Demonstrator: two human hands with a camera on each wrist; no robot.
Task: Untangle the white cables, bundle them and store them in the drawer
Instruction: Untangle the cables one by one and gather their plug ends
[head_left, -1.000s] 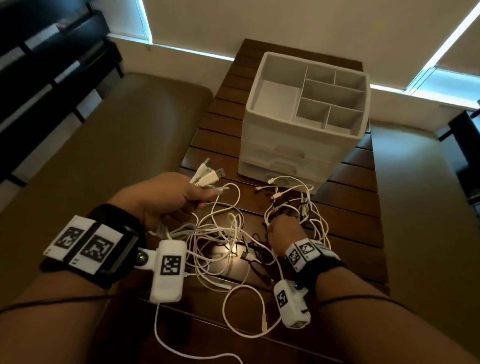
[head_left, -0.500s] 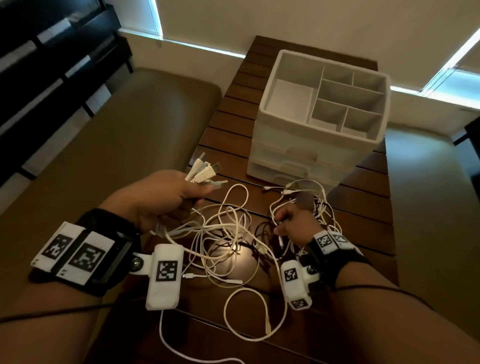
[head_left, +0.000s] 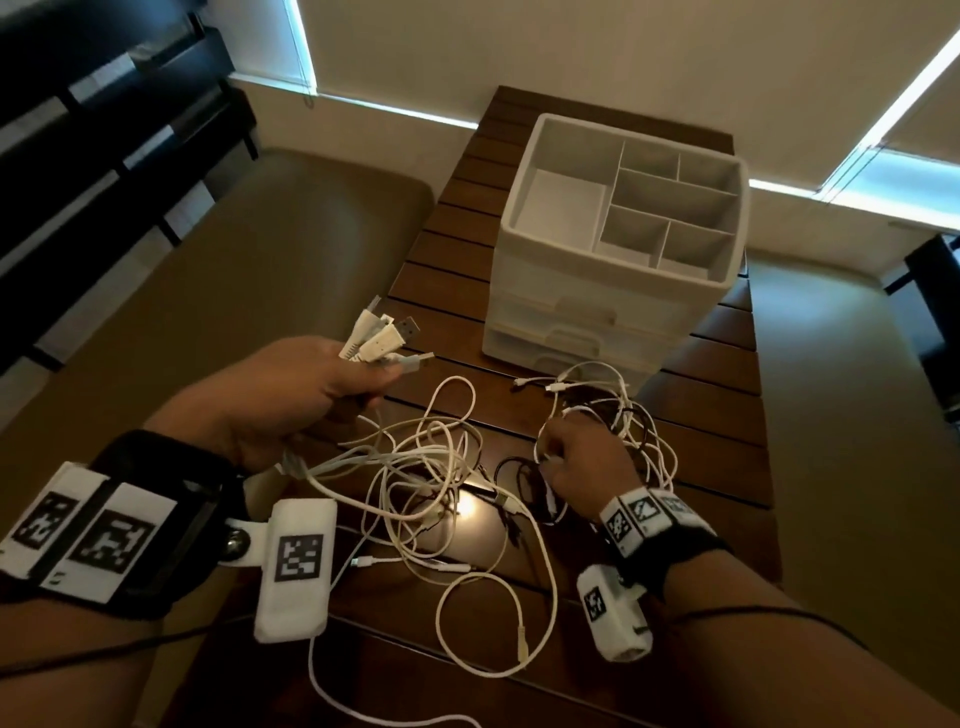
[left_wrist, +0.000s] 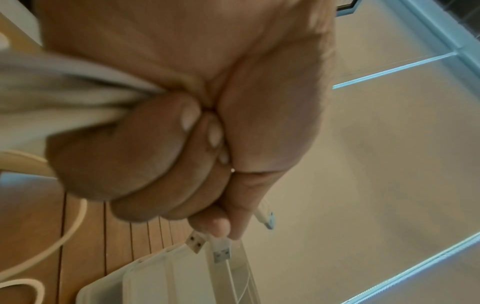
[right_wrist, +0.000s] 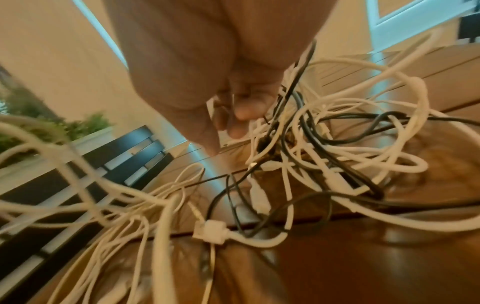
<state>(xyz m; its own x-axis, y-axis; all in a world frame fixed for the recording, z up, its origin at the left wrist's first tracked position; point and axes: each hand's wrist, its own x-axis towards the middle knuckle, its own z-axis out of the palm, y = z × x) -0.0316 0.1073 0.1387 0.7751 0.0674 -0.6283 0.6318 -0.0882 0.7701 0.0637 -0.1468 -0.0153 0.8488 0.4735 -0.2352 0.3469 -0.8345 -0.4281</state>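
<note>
Several white charging cables (head_left: 415, 467) lie tangled on the dark slatted wooden table (head_left: 717, 415), mixed with thin black cables (head_left: 519, 483). The left hand (head_left: 291, 395) is clenched in a fist round a bunch of them, their USB plugs (head_left: 382, 338) fanning up and away towards the white plastic drawer organiser (head_left: 613, 291). The right hand (head_left: 582, 462) sits low in the tangle near the organiser, fingers (right_wrist: 244, 107) curled among the strands; whether they actually pinch one cannot be told.

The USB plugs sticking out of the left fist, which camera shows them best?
The head view: the USB plugs fan out above the left hand, unobstructed and together. The left wrist view shows only three plug tips past the curled fingers. The right wrist view shows none of them.
</note>
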